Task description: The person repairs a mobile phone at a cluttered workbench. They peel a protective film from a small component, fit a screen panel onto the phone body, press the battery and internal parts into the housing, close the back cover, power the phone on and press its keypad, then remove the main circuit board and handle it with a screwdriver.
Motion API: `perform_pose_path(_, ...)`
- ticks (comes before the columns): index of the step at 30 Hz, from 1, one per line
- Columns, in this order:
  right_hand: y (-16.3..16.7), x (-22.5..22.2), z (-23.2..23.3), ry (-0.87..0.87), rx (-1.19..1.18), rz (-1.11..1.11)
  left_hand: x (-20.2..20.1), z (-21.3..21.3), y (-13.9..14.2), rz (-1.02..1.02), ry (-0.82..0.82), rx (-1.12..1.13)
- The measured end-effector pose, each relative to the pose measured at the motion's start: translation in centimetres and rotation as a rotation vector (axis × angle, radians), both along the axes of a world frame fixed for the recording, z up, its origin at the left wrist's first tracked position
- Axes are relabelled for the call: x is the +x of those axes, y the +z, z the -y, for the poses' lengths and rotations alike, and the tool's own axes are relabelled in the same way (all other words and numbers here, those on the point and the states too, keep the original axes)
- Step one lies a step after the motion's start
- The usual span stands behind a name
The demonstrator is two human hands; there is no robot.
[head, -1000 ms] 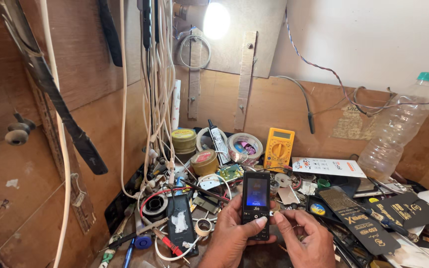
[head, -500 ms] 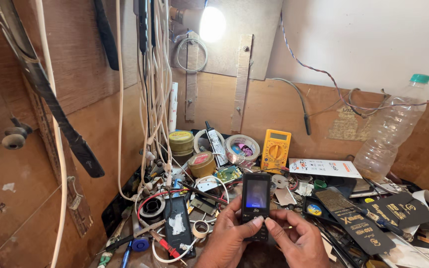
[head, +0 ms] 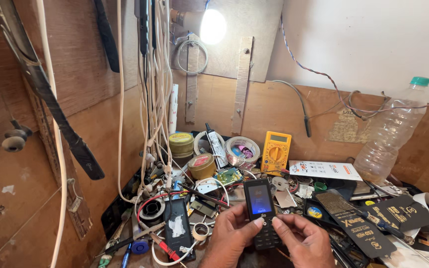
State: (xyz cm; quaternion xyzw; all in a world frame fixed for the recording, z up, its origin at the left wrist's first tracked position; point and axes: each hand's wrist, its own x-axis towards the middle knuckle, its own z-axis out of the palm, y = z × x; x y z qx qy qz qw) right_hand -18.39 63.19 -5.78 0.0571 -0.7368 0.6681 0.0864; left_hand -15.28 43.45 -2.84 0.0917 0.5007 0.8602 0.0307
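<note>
Both my hands hold a small black keypad phone [head: 261, 211] upright near the bottom middle of the view, its screen lit blue. My left hand [head: 231, 236] grips its left side with the thumb on the keypad. My right hand [head: 303, 239] holds the right side, its thumb also resting on the keys. The phone's lower end is hidden behind my thumbs.
The cluttered bench holds a yellow multimeter [head: 275, 151], tape rolls [head: 242, 150], round tins [head: 201, 166], a circuit board [head: 227, 176], a black phone body [head: 177, 229] with red probes, black packets [head: 353, 221] and a plastic bottle [head: 391, 134]. White cables [head: 156, 84] hang at left under a lit bulb [head: 212, 27].
The view has tilted down slightly, so the phone and my hands sit a little lower in the picture. My thumbs stay on the keypad.
</note>
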Motion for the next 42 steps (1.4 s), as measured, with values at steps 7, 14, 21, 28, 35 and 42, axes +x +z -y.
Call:
perform_pose_path(7, 1.3, 1.2, 0.9, -0.084, 0.098, -0.025, 0.2, 0.0, 0.3, 0.081, 0.034, 0.035)
perform_pose_path(14, 3.1, 2.7, 1.8, -0.179, 0.150, -0.032, 0.7, -0.1, 1.2, 0.079, 0.077, 0.087)
perform_pose_path(21, 4.0, 3.2, 2.3, -0.234, 0.220, 0.005, 0.1, -0.1, 0.8, -0.048, 0.275, -0.014)
perform_pose_path(28, 3.2, 2.8, 1.8, -0.217, 0.206, -0.002, -0.6, 0.0, 0.0, -0.099, 0.362, -0.055)
perform_pose_path(35, 2.8, 2.5, 1.7, -0.195, 0.178, -0.048, -0.6, 0.0, 0.0, -0.099, 0.354, -0.061)
perform_pose_path(42, 3.2, 2.8, 1.9, -0.229, 0.244, -0.031, -0.6, -0.3, 0.0, -0.105, 0.347, -0.075)
